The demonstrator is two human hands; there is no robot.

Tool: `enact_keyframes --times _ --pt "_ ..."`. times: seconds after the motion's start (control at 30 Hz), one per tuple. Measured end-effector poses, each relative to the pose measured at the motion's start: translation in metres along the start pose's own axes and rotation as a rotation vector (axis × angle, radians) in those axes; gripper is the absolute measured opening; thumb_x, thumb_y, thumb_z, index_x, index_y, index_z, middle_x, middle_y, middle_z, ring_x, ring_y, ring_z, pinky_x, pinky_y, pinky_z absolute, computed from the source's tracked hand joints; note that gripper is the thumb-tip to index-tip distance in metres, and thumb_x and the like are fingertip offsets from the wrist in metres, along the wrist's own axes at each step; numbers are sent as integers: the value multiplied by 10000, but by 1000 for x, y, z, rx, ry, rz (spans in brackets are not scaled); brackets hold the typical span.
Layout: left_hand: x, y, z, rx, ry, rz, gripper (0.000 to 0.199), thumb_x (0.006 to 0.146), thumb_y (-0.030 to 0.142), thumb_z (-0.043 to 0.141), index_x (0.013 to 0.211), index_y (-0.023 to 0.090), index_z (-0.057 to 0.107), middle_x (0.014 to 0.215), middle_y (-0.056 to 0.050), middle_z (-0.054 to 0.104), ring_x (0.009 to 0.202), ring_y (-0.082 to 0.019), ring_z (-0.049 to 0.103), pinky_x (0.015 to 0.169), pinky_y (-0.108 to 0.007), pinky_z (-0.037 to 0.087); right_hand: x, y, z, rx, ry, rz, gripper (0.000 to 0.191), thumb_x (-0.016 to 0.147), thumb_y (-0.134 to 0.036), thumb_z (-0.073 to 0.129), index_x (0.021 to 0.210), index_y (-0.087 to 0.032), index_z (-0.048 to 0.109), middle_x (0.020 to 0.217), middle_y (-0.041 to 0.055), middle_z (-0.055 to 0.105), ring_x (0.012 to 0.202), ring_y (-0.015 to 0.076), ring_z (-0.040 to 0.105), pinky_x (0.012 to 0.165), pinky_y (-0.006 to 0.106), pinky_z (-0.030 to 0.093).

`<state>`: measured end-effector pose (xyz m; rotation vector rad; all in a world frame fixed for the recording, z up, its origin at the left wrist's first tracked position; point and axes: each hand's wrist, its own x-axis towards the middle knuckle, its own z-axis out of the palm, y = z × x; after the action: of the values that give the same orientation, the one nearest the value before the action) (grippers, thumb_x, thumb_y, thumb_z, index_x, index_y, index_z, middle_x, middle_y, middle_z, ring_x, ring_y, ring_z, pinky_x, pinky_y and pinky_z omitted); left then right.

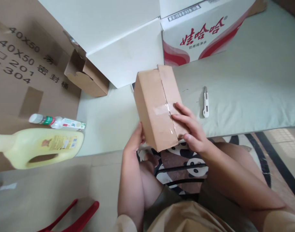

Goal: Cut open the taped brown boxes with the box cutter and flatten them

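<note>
The person has a brown cardboard box (149,93) between both hands, at the near edge of a table (244,93) spread with pale green cloth; its closest end juts past that edge, and I can't tell whether its underside touches the cloth. The left hand (134,138) grips the lower left side, thumb along the wall and fingers mostly hidden. The right hand (192,129) is opened out, fingers spread over the top near the seam, thumb by the near corner. A strip of clear tape (161,109) crosses that seam. Off to the right of the box lies a white box cutter (205,104), touched by neither hand. Behind are a plain white carton (128,53) and a white carton with red lettering (203,37). Over on the left there's a small open box (95,83) beside a big printed carton (24,54), then a clear bottle (57,121) and a pale yellow jug (22,148). Panda-print fabric (195,167) shows below the table, around the person's legs.
</note>
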<state>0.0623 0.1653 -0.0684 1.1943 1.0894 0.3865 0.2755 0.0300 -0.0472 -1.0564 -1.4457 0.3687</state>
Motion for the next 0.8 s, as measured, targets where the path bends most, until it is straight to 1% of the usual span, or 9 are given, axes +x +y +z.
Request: enact_keyframes --times 0.07,0.13,0.2,0.33,0.4,0.47,0.57,0.7,0.8 --pt "1 -1 2 239 -101 -2 492 817 665 648 897 194 765 721 -63 735 541 -200 625 566 -347 524 0 0 -3 -14 73 47 413 971 -447 528 1362 -335 595 1617 39 405 1480 305 409 1216 529 346" --pt "4 -1 4 368 -131 71 400 817 574 691 942 202 772 833 -69 762 615 -214 660 616 -359 550 1 2 -6 -40 98 126 338 963 -413 560 1275 -311 643 1570 65 469 1446 309 456 1193 542 372" --pt "10 -2 7 365 5 203 443 834 564 675 1089 208 742 1035 -97 766 805 -255 714 737 -392 584 1 6 -8 -57 66 188 314 965 -399 565 1248 -289 647 1545 94 496 1432 311 473 1174 552 392" --pt "15 -1 12 297 353 745 602 910 649 526 1363 256 578 1490 -128 543 1355 -308 542 1053 -465 508 0 12 -6 -44 -99 175 361 972 -419 558 1300 -279 614 1576 114 454 1459 301 442 1168 539 404" --pt "14 3 15 395 318 1046 528 966 612 433 1321 265 615 1486 -93 545 1457 -290 429 1201 -503 364 0 11 -3 -27 -184 141 400 974 -458 549 1327 -278 602 1592 112 435 1472 295 428 1170 526 406" --pt "12 9 20 500 268 1234 453 1015 511 364 1259 262 654 1352 -64 639 1407 -254 484 1275 -513 231 1 10 -3 -12 -222 126 439 986 -510 498 1346 -278 594 1599 105 430 1474 289 425 1167 512 412" --pt "12 13 27 528 289 1316 442 1044 395 284 1246 245 648 1226 -49 684 1296 -216 571 1296 -501 188 4 14 -11 -129 -94 232 445 1007 -510 404 1321 -265 604 1473 115 567 1369 283 536 1093 502 470" --pt "13 12 29 547 360 1272 480 1045 423 247 1188 216 656 1197 -61 681 1290 -222 573 1280 -507 249 4 39 -39 -696 210 578 358 921 -403 485 1161 -216 673 1186 150 664 1110 308 629 964 504 498" --pt "11 10 26 533 353 1266 469 1043 414 263 1180 206 660 1192 -65 676 1286 -223 574 1281 -511 254 2 57 -60 -1017 107 805 486 833 -400 561 1255 -177 653 1220 210 606 1102 368 587 935 541 467"
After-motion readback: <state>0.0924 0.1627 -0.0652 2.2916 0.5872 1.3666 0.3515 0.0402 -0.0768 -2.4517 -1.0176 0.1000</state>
